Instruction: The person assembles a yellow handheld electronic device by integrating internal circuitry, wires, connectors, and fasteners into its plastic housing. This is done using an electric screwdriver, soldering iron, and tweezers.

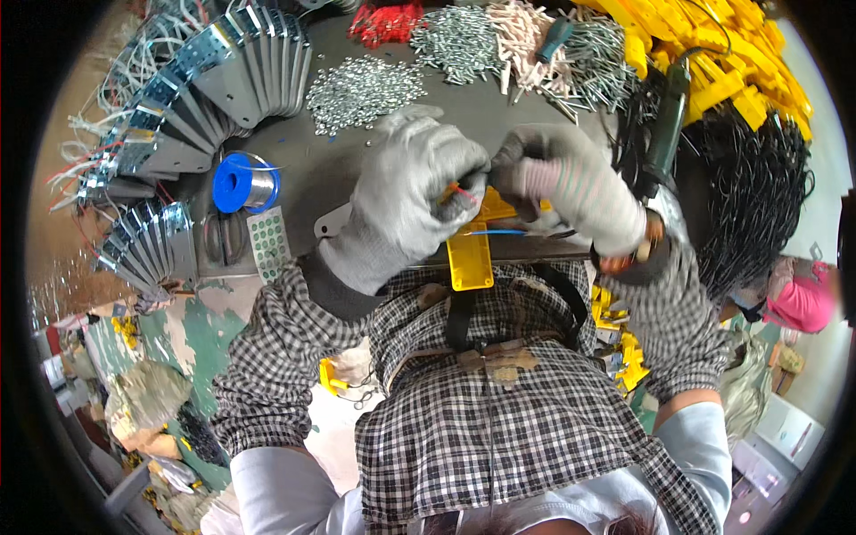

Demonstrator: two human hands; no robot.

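Both hands wear grey gloves and meet above the table's near edge. My left hand (417,174) is closed, its fingers curled round a red wire (462,192). My right hand (571,183) is pinched, its fingertips close against the left ones; what they grip is hidden. Under the hands is a yellow plastic housing (471,260), its lower end jutting over the table edge toward my lap. A blue wire (508,232) runs across it below my right hand. A grey metal plate (332,221) shows partly beside my left wrist.
At left stand stacked metal brackets with wires (241,85), a blue solder spool (236,183) and a green-dotted sheet (268,241). Small nuts (364,89), screws (455,40) and a screwdriver (555,40) lie behind. At right are a soldering iron (669,120), black cables (749,196) and yellow housings (713,71).
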